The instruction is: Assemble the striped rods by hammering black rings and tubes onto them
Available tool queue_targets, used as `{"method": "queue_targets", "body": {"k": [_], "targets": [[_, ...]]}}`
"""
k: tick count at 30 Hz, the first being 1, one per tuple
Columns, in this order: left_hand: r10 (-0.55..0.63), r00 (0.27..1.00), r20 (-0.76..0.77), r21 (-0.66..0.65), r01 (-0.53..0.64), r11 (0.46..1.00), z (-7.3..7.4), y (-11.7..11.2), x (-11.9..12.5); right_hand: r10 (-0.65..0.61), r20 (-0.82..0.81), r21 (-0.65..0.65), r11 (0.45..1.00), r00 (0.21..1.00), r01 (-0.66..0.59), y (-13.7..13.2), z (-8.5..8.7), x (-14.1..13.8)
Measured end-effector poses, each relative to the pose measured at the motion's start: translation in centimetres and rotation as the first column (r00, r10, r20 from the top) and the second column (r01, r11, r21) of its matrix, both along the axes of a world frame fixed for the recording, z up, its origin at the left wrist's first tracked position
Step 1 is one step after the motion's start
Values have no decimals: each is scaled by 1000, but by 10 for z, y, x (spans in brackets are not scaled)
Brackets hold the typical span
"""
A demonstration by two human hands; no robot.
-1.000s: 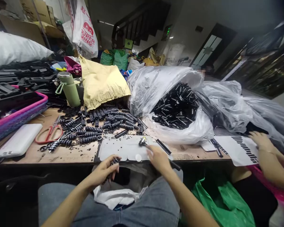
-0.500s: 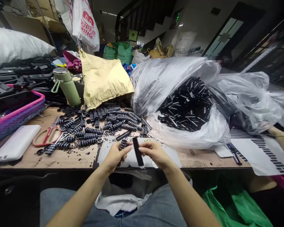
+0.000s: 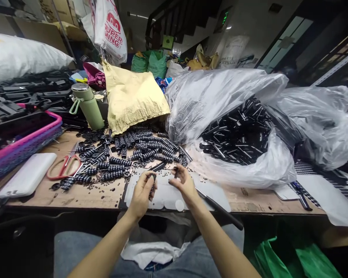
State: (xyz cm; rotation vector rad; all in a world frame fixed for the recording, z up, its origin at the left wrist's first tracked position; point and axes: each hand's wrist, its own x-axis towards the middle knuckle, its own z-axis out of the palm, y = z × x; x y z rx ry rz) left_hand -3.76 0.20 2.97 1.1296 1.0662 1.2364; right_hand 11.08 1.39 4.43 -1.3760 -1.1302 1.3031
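Note:
My left hand (image 3: 144,195) is closed around a ribbed black roller (image 3: 153,176); only its dark end and bits between the fingers show. Beside it, my right hand (image 3: 186,187) has its fingers curled, thumb and fingertips at a small dark piece (image 3: 176,172) I cannot make out. A rod with a black sleeve (image 3: 219,208) slants behind my right wrist and past the table edge; whether the hand touches it is unclear. Below both hands lies a white sheet (image 3: 168,195), with a black tube (image 3: 158,166) at its far edge.
Many ribbed rollers (image 3: 150,148) and tiny black rings cover the table's left middle, near red-handled scissors (image 3: 66,168). A clear plastic bag (image 3: 188,100) spills black tubes on the right. Around stand a green flask (image 3: 89,108), yellow sack (image 3: 135,98), basket (image 3: 26,141) and white case (image 3: 27,174).
The black bar upright in my right fingers is gone from there; a sleeved rod now shows behind my right wrist. My left hand has turned, hiding most of the roller. The view has shifted slightly left.

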Motion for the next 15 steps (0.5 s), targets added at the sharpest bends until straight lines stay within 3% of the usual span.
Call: {"method": "queue_targets", "body": {"k": [3, 6, 10, 12, 15], "targets": [[-48, 977, 210, -204, 91, 975, 8, 2, -1, 78, 422, 203, 963, 903, -178, -9, 4, 14], [-22, 962, 274, -306, 109, 946, 11, 5, 3, 166, 629, 304, 847, 760, -436, -22, 12, 13], [55, 935, 350, -351, 76, 933, 12, 4, 13, 139, 750, 384, 704, 647, -597, -27, 19, 0], [71, 915, 397, -361, 84, 929, 13, 2, 17, 113, 766, 406, 678, 633, -612, -26, 18, -5], [39, 897, 441, -383, 148, 912, 16, -1, 20, 112, 772, 399, 681, 626, -614, -24, 14, -6]]}}
